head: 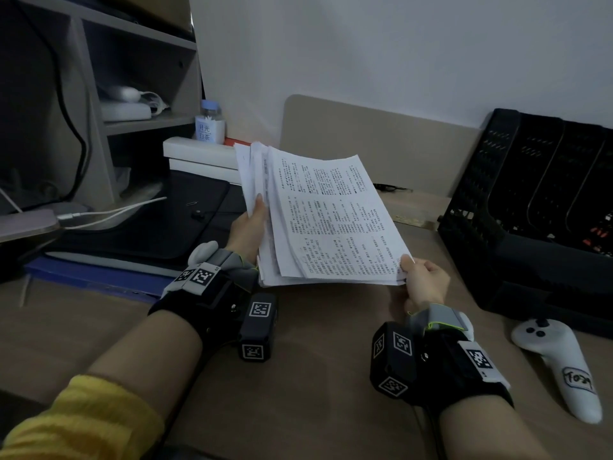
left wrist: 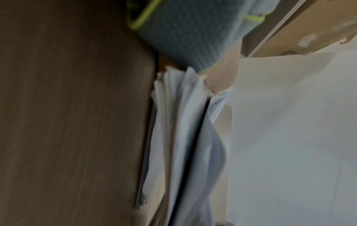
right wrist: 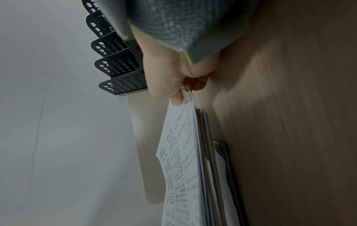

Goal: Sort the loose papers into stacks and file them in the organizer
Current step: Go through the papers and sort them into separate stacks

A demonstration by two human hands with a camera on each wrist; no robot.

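Observation:
A thick, uneven stack of printed white papers (head: 318, 210) is held tilted above the wooden desk (head: 315, 376). My left hand (head: 250, 224) grips its left edge, thumb on top. My right hand (head: 423, 280) pinches the near right corner between thumb and fingers. The left wrist view shows the fanned paper edges (left wrist: 185, 137) below my thumb (left wrist: 220, 79). From the right wrist I see the stack (right wrist: 183, 160) pinched by the right hand (right wrist: 173, 85). The black perforated organizer (head: 537, 207) with several upright slots stands at the right, also the organizer (right wrist: 117, 64) behind my hand.
A white controller (head: 560, 363) lies on the desk in front of the organizer. Left of the papers sit a black bag (head: 159, 224), white cables (head: 109, 214), white boxes (head: 202, 157), a small bottle (head: 210, 122) and a grey shelf unit (head: 132, 78). A beige board (head: 374, 151) leans on the wall.

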